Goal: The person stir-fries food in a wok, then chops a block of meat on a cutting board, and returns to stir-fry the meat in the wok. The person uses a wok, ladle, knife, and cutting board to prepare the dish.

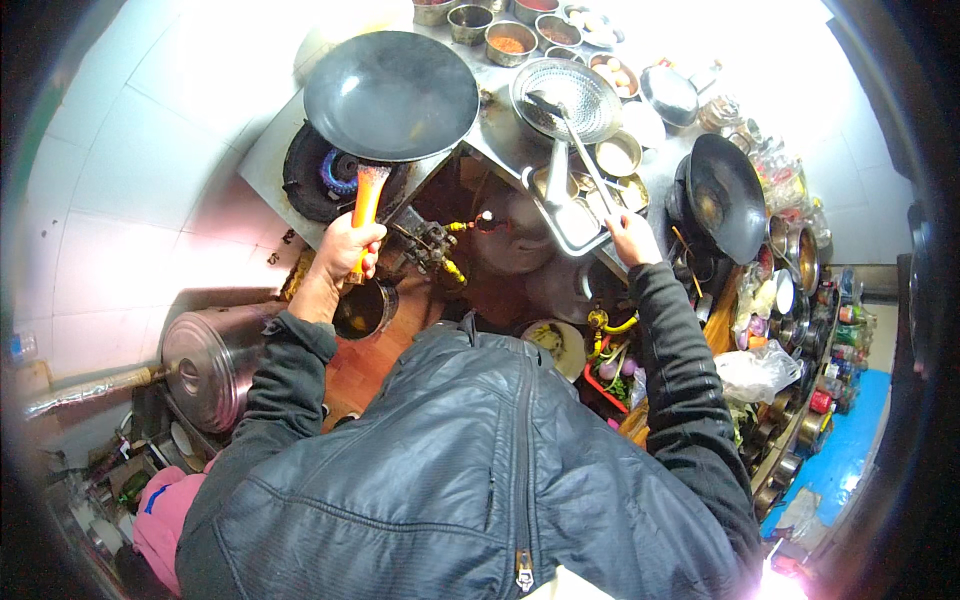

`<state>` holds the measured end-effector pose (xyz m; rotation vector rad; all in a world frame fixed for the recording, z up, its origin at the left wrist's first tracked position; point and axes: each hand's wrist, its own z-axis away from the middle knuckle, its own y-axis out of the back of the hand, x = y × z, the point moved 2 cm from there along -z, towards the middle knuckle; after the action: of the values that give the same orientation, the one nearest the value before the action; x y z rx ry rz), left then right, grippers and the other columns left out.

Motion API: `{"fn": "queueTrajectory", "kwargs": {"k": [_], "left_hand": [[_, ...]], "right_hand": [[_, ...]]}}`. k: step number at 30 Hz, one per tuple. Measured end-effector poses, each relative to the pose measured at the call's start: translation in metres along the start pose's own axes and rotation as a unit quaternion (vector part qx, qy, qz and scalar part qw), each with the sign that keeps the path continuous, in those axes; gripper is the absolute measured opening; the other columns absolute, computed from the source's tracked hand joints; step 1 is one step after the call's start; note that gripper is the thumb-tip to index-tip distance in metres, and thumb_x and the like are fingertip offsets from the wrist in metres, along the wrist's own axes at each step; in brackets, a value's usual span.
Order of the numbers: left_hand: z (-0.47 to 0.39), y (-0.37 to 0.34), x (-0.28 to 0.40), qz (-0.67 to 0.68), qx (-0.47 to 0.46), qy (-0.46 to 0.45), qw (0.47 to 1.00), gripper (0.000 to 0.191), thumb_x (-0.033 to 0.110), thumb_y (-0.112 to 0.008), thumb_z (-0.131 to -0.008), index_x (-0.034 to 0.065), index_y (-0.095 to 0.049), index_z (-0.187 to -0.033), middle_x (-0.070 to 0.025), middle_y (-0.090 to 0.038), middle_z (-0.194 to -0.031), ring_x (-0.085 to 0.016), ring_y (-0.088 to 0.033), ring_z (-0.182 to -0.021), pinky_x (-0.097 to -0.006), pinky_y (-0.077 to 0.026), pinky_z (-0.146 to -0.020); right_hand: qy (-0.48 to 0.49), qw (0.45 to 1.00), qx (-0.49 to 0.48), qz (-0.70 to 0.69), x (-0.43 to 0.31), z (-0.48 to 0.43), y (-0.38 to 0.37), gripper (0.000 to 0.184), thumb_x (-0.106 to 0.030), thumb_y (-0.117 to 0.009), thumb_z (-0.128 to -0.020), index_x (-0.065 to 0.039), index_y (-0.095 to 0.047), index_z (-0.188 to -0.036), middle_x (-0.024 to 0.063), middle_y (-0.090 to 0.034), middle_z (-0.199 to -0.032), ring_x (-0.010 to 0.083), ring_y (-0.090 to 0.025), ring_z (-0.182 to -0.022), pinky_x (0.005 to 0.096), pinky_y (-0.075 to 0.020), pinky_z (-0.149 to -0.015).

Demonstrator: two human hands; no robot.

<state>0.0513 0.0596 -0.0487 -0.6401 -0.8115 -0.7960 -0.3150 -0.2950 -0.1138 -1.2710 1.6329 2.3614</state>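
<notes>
With my left hand (pixel 346 251) I grip the orange handle of a large dark wok (pixel 394 94), which is tilted up over a gas burner (pixel 337 174) showing a blue flame. A little oil or residue glistens inside the wok. My right hand (pixel 631 236) is closed on the end of a long-handled metal ladle (pixel 581 150). The ladle's bowl lies in a perforated metal strainer (pixel 592 94), which rests over pots beside a metal tray (pixel 581 241) of seasoning containers. The fingers of my right hand are near the tray's edge.
Metal bowls of seasonings (pixel 510 43) line the counter's back. A second dark wok (pixel 724 199) sits at the right, near shelves of bottles and pans. Gas valves with yellow fittings (pixel 454 271) are below the counter. A large lidded steel pot (pixel 206 367) stands at the left.
</notes>
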Motion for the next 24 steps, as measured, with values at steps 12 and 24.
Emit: {"fn": "queueTrajectory", "kwargs": {"k": [12, 24], "left_hand": [[0.012, 0.015, 0.018, 0.022, 0.033, -0.029, 0.999, 0.016, 0.014, -0.068, -0.091, 0.0064, -0.054, -0.094, -0.0012, -0.054, -0.068, -0.009, -0.050, -0.044, -0.0287, -0.046, -0.038], [0.002, -0.008, 0.038, -0.005, -0.022, -0.003, 1.000, 0.014, 0.013, -0.062, -0.095, 0.0086, -0.050, -0.091, -0.0007, -0.050, -0.069, -0.009, -0.047, -0.044, -0.0288, -0.044, -0.039]], "right_hand": [[-0.044, 0.976, -0.104, -0.187, -0.066, 0.115, 0.049, 0.027, -0.025, -0.056, -0.099, 0.000, -0.060, -0.089, -0.0002, -0.051, -0.070, 0.0109, -0.046, -0.066, 0.0306, -0.0415, -0.062], [-0.273, 0.717, -0.155, -0.622, -0.025, 0.012, 0.001, 0.020, -0.027, -0.055, -0.105, -0.008, -0.057, -0.112, 0.0050, -0.060, -0.082, 0.0068, -0.045, -0.049, 0.0186, -0.0343, -0.035]]}}
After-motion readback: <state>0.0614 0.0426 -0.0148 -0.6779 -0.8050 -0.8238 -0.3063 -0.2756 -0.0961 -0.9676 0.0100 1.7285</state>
